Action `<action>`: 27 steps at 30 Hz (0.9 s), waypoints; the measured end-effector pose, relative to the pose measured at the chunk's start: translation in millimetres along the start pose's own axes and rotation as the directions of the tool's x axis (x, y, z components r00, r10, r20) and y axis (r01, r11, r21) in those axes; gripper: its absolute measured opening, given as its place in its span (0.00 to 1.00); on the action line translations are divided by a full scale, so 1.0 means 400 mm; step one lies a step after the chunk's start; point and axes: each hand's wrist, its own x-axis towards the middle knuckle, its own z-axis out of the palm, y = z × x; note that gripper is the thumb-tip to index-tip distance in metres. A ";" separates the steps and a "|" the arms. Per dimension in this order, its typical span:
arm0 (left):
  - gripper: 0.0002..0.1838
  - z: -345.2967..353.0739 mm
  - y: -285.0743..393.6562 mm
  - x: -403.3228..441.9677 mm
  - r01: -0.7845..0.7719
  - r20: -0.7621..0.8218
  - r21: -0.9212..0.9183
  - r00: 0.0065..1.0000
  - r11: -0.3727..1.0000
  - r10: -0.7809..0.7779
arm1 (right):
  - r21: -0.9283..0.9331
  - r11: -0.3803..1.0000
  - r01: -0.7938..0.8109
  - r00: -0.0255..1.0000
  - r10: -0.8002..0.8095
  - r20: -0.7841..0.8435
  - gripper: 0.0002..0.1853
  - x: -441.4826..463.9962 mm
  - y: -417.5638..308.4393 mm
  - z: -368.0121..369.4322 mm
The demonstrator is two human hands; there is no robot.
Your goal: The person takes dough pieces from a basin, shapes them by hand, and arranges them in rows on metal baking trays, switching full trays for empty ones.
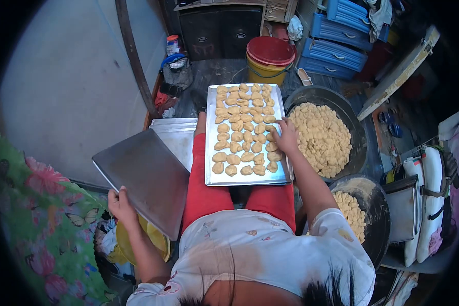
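My left hand (121,205) grips the near left edge of a dark metal baking tray (143,176), which is tilted beside my left thigh. On my lap lies a second, silvery baking tray (212,176), covered with rows of lumpy dough pieces (237,136). Over its right edge is my right hand (287,136), with thumb and forefinger apart among the dough pieces there. Part of its fingers is hard to see. Just right of that hand stands a large dark basin (359,140) heaped with dough lumps (321,137).
More trays (171,130) are stacked to the left. A second dark basin (377,219) with dough lumps sits near my right side, and a yellow bucket (143,239) by my left arm. Ahead are a red-topped yellow bucket (268,74) and blue drawers (336,48). A wooden post (400,74) slants at right.
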 end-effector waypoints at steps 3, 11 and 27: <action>0.11 -0.055 0.024 0.022 0.018 0.017 -0.024 1.000 1.000 -0.018 | -0.090 0.989 -0.115 0.993 0.117 0.013 0.19 0.058 -0.002 0.023; 0.05 -0.189 0.132 0.029 -0.019 -0.230 -0.228 0.973 0.974 -0.035 | 0.412 0.906 -0.096 0.978 0.008 0.210 0.12 0.027 -0.184 -0.006; 0.34 0.266 0.163 -0.229 0.594 0.596 -0.699 0.791 0.399 -0.135 | 0.930 0.228 -0.289 0.942 0.238 0.235 0.21 -0.036 -0.363 -0.146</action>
